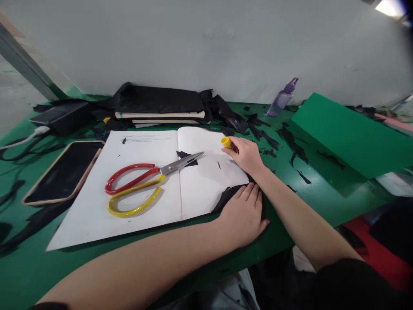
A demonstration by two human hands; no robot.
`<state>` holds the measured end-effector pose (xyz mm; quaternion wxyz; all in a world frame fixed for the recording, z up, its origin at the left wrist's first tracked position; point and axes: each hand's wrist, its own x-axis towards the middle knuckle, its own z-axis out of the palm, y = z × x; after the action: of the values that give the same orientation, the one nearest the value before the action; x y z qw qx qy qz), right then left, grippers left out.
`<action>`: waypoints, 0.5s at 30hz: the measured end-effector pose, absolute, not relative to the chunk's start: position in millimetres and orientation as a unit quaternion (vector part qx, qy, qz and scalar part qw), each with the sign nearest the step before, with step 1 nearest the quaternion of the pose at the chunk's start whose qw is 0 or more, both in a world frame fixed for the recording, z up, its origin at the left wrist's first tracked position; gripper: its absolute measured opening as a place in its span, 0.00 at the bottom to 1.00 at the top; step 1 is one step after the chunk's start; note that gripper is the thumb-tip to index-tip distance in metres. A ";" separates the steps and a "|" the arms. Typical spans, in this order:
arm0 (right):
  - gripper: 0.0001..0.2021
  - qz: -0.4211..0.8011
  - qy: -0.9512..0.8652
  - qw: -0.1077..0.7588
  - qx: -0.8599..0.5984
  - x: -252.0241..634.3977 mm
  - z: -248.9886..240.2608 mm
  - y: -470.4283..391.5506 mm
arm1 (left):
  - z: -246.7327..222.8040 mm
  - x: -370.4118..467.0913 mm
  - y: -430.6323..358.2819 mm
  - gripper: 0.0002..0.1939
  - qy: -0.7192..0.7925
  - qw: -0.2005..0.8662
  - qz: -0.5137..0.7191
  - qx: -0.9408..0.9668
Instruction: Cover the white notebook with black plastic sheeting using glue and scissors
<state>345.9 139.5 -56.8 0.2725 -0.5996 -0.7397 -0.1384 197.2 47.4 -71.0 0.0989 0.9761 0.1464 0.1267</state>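
My right hand (247,155) is closed around a small yellow glue stick (226,142), its round end facing left above the right page. Most of the stick is hidden by my fingers. Palm down, my left hand (241,215) lies flat with fingers stretched out on a black piece of cut material (226,197) at the page's near right corner. Beneath both is an open white booklet (148,228). Scissors (166,169) with one red and one yellow handle rest across its fold, blades slightly apart, over a small black scrap (192,162).
A phone (64,172) lies left of the booklet, beside a black box (61,118) with a white cable. Behind are books under black cloth (161,99), a purple spray bottle (281,101) and several black scraps (292,144). A green board (351,133) stands tilted at right.
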 end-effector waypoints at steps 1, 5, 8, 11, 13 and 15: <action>0.18 -0.144 -0.743 0.268 -0.596 345.9 -57.8 141.5 | -70.8 197.2 47.4 0.33 0.146 0.101 0.126 0.976; 0.16 -0.164 -0.751 0.244 -0.591 343.1 -59.0 147.8 | -70.0 196.9 47.5 0.33 0.145 0.108 0.126 0.975; 0.14 -0.167 -0.747 0.229 -0.602 342.0 -58.9 149.9 | -70.3 196.8 47.6 0.33 0.144 0.109 0.129 0.975; 0.13 -0.146 -0.747 0.221 -0.610 343.9 -59.8 150.2 | -70.8 197.1 47.3 0.34 0.143 0.107 0.133 0.975; 0.13 -0.119 -0.745 0.237 -0.612 345.9 -60.4 149.5 | -70.7 197.4 47.0 0.34 0.143 0.107 0.135 0.975; 0.14 -0.088 -0.736 0.276 -0.612 347.2 -60.4 148.2 | -70.4 197.3 46.9 0.34 0.147 0.111 0.133 0.974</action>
<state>347.2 148.2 -60.4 0.2763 -0.6117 -0.7360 -0.0885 197.3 46.9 -70.4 0.1113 0.9738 0.1469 0.1329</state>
